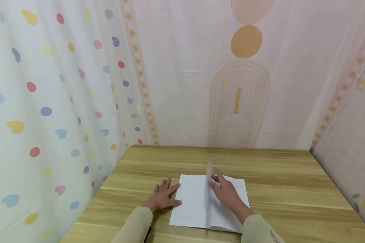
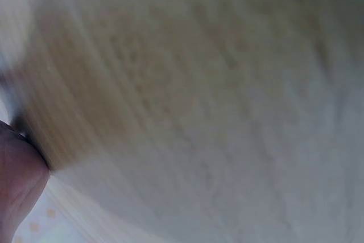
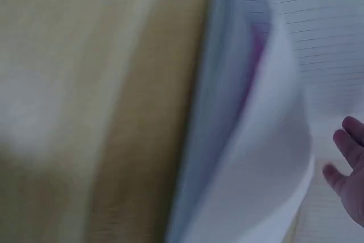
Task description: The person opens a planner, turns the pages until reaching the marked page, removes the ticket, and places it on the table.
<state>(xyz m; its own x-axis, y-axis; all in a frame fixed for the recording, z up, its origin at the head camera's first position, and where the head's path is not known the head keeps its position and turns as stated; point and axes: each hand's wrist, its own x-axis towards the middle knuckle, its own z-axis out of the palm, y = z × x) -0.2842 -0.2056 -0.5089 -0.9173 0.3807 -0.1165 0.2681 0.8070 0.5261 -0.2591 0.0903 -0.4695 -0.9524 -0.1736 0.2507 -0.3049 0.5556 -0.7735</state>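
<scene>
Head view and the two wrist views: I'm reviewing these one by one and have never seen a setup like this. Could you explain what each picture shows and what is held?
There is no machine here, just a person's two bare hands. The wide picture comes from a camera worn on the head, looking forward and down. The other two come from cameras on the wrists: the left one is mostly blur, while the right one looks closely at curving paper.

On the wood-grain table lies an open lined notebook. The left hand has its fingers spread, with the thumb on the notebook's left edge. The right hand is at a raised page; whether it pinches that page or only pushes it, I cannot tell.
</scene>
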